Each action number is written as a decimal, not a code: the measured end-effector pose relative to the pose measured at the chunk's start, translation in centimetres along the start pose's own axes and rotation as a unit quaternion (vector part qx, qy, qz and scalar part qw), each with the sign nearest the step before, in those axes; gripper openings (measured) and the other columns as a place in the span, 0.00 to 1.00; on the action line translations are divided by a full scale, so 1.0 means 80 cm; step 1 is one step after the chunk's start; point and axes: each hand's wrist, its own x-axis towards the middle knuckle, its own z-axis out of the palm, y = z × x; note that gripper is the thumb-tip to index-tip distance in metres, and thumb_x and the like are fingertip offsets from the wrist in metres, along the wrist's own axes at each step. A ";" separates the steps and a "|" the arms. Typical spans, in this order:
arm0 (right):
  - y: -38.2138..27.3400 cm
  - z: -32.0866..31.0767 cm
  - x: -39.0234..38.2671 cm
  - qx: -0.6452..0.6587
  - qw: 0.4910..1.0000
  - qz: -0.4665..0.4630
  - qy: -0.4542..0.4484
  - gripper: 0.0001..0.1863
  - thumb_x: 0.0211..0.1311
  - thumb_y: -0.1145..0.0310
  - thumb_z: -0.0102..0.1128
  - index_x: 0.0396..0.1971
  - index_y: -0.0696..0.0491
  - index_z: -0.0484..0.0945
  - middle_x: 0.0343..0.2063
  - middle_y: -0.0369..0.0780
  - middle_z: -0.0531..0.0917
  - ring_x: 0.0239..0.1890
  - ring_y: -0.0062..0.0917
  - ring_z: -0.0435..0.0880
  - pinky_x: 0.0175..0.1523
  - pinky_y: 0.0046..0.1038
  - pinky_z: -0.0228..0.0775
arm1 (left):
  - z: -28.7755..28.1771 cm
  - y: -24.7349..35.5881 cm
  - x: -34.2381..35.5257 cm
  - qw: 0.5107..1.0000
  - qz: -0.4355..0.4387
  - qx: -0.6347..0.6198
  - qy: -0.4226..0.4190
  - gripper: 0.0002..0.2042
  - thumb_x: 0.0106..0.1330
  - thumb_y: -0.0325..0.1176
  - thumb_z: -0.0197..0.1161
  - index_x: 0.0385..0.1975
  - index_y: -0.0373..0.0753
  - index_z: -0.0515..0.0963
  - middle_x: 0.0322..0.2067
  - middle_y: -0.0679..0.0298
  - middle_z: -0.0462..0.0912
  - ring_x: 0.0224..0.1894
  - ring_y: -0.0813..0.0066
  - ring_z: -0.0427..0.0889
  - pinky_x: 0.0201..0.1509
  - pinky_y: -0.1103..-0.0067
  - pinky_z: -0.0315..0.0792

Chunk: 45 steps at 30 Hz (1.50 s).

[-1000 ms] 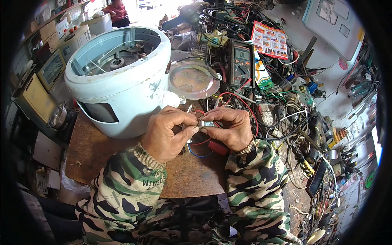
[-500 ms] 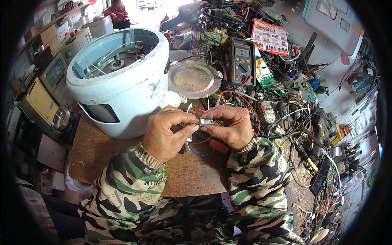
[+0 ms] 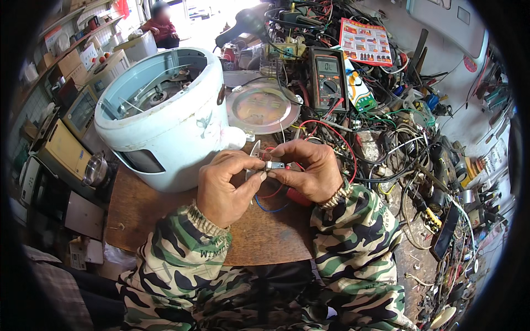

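Note:
Over the wooden tabletop, a small white part with a shiny metal tab (image 3: 274, 165) sits between my fingertips. My left hand (image 3: 227, 185) pinches its left end between thumb and forefinger. The thumb of my right hand (image 3: 312, 170) bears on its lower edge, with the right forefinger curled just above; both hands are closed around this part. Behind the fingers, a pale pointed blade-like piece (image 3: 255, 149) sticks up, its lower part hidden. Red wires and a blue wire (image 3: 269, 210) loop below, and a red block (image 3: 298, 197) lies partly under my right hand.
A pale blue round appliance housing (image 3: 165, 132) stands left on the wooden table (image 3: 265, 243). Beyond my hands lie a round metal plate (image 3: 264, 107) and a multimeter (image 3: 328, 77). Tangled cables (image 3: 386, 154) and tools crowd the right side. A person (image 3: 160, 27) sits far back.
The right forefinger has lifted a little off the small part, while the left pinch stays. The whole view has shifted slightly, the housing now sitting lower in it.

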 end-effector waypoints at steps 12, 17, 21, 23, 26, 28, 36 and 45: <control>-0.002 0.004 0.001 -0.032 0.998 -0.035 0.028 0.10 0.54 0.78 0.68 0.37 0.60 0.83 0.32 0.43 0.87 0.37 0.23 0.86 0.43 0.26 0.77 | 0.008 -0.014 -0.010 0.983 -0.106 -0.146 0.023 0.09 0.58 0.20 0.69 0.38 0.31 0.82 0.37 0.59 0.83 0.39 0.75 0.83 0.44 0.80 0.79; -0.005 0.003 -0.001 -0.045 0.998 -0.031 0.044 0.07 0.54 0.78 0.68 0.33 0.60 0.82 0.30 0.44 0.86 0.35 0.25 0.87 0.40 0.26 0.77 | 0.008 -0.011 -0.007 0.980 -0.120 -0.160 0.006 0.08 0.60 0.20 0.69 0.38 0.29 0.81 0.39 0.60 0.82 0.40 0.77 0.83 0.43 0.81 0.79; 0.001 0.008 -0.002 -0.044 0.994 -0.069 0.068 0.07 0.53 0.79 0.69 0.33 0.60 0.81 0.28 0.46 0.86 0.33 0.30 0.88 0.38 0.27 0.77 | 0.009 -0.004 -0.006 0.978 -0.133 -0.159 0.017 0.08 0.59 0.18 0.68 0.38 0.29 0.80 0.40 0.60 0.82 0.41 0.77 0.83 0.43 0.81 0.80; 0.001 0.010 -0.001 -0.040 0.995 -0.065 0.063 0.07 0.53 0.79 0.68 0.33 0.60 0.81 0.28 0.48 0.85 0.33 0.32 0.88 0.38 0.27 0.77 | 0.012 0.000 -0.007 0.978 -0.131 -0.156 0.032 0.09 0.59 0.16 0.66 0.38 0.28 0.80 0.40 0.61 0.81 0.40 0.78 0.83 0.42 0.82 0.80; -0.001 0.015 -0.002 -0.022 0.995 -0.054 0.076 0.08 0.52 0.78 0.69 0.33 0.60 0.81 0.28 0.49 0.84 0.35 0.36 0.88 0.38 0.28 0.76 | 0.016 0.005 -0.009 0.980 -0.126 -0.143 0.050 0.09 0.59 0.14 0.64 0.40 0.26 0.79 0.37 0.62 0.82 0.38 0.79 0.82 0.39 0.84 0.79; 0.001 0.014 -0.002 -0.033 0.996 -0.059 0.066 0.08 0.52 0.78 0.68 0.33 0.60 0.81 0.29 0.50 0.84 0.36 0.37 0.88 0.38 0.28 0.77 | 0.017 0.007 -0.009 0.980 -0.139 -0.132 0.051 0.10 0.58 0.14 0.65 0.39 0.26 0.78 0.38 0.61 0.82 0.38 0.79 0.82 0.38 0.84 0.79; -0.010 0.009 -0.001 -0.029 0.999 -0.035 0.025 0.09 0.55 0.81 0.65 0.37 0.60 0.83 0.31 0.41 0.87 0.36 0.19 0.86 0.42 0.24 0.79 | 0.013 0.003 -0.011 0.978 -0.145 -0.137 0.066 0.10 0.56 0.15 0.67 0.37 0.28 0.79 0.40 0.61 0.80 0.39 0.78 0.83 0.42 0.82 0.80; -0.008 0.001 -0.002 -0.010 0.999 -0.032 0.007 0.11 0.57 0.81 0.64 0.41 0.60 0.83 0.31 0.43 0.88 0.37 0.21 0.87 0.42 0.25 0.79 | 0.003 0.011 -0.002 0.977 -0.178 -0.120 0.020 0.10 0.59 0.16 0.66 0.40 0.24 0.80 0.37 0.59 0.83 0.37 0.78 0.82 0.39 0.83 0.78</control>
